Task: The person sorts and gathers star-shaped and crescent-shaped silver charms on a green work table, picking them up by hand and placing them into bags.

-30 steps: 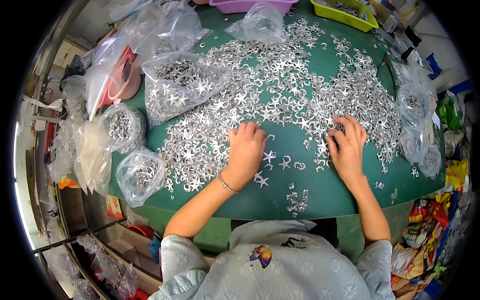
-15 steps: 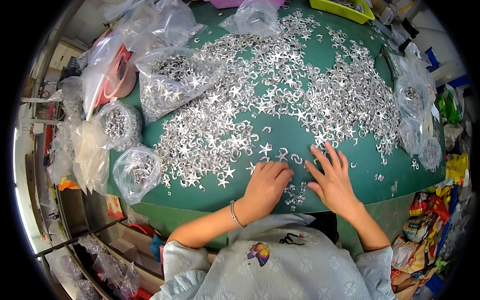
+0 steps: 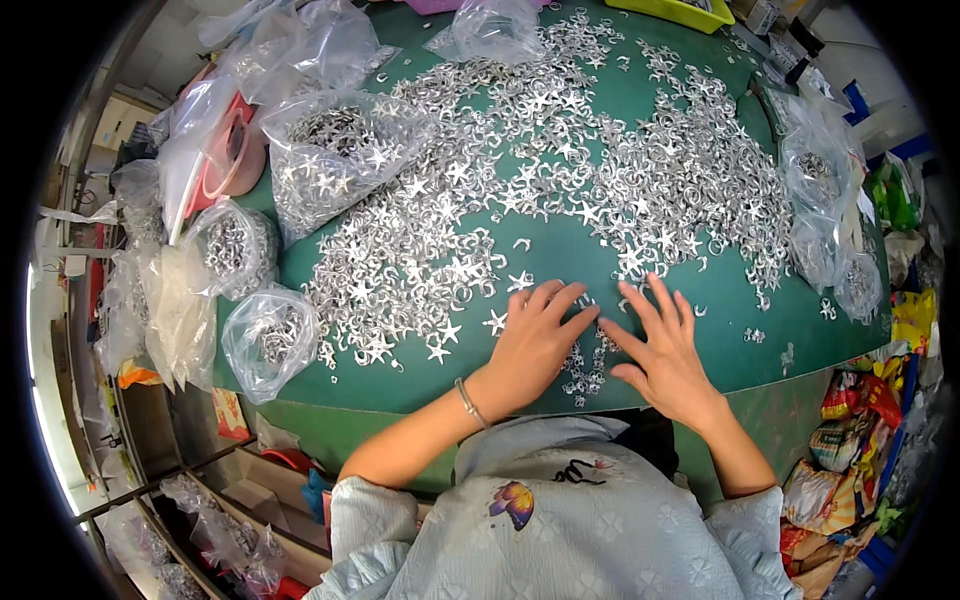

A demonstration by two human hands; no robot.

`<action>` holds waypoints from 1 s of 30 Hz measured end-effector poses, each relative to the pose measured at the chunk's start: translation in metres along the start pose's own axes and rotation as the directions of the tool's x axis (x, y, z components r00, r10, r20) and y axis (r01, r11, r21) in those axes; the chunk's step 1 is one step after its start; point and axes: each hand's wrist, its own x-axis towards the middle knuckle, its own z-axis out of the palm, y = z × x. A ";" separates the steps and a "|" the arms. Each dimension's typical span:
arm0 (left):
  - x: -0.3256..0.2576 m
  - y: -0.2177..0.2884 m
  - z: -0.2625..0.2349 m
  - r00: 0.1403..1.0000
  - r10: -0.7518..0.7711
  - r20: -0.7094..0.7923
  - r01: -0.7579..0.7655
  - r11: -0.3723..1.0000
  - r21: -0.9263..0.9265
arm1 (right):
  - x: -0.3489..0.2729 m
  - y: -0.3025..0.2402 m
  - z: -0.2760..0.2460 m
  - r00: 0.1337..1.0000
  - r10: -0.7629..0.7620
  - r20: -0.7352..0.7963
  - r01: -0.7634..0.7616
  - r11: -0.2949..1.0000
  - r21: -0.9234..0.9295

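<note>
My left hand (image 3: 537, 338), with a silver bangle (image 3: 467, 402) on its wrist, rests low over the green table, fingers stretched forward. Its fingertips reach small silver metal pieces, partly hidden beneath them. To its right, my right hand (image 3: 663, 358) lies palm down with fingers spread, its index fingertip close to my left thumb. Between the two hands lies a small cluster of tiny silver pieces (image 3: 582, 378) near the table's front edge. Silver starfish-shaped pieces (image 3: 519, 281) lie just beyond my left hand.
Heaps of silver starfish and crescent pieces (image 3: 690, 170) cover much of the green table (image 3: 545, 243). Clear plastic bags of pieces (image 3: 335, 165) stand at left, beside a pink basin (image 3: 235, 160). More bags (image 3: 820, 215) sit at right; a yellow-green tray (image 3: 680, 14) is at the far edge.
My left hand's fingers have uncurled and stretched forward, its thumb now near my right index finger. My right hand has stayed about where it was, still spread. The view has shifted slightly.
</note>
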 end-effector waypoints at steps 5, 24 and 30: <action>-0.007 -0.025 0.004 1.000 0.005 -0.022 -0.002 0.990 0.138 | -0.013 -0.002 -0.001 0.998 0.024 0.050 -0.024 1.000 -0.010; -0.015 -0.033 -0.002 0.987 -0.162 0.012 0.153 0.952 0.264 | 0.087 0.000 0.008 0.969 -0.157 -0.192 0.148 0.987 -0.061; -0.040 -0.044 -0.015 0.978 -0.203 -0.036 0.206 0.951 0.232 | 0.161 -0.002 0.035 0.941 -0.209 -0.265 0.200 0.978 -0.062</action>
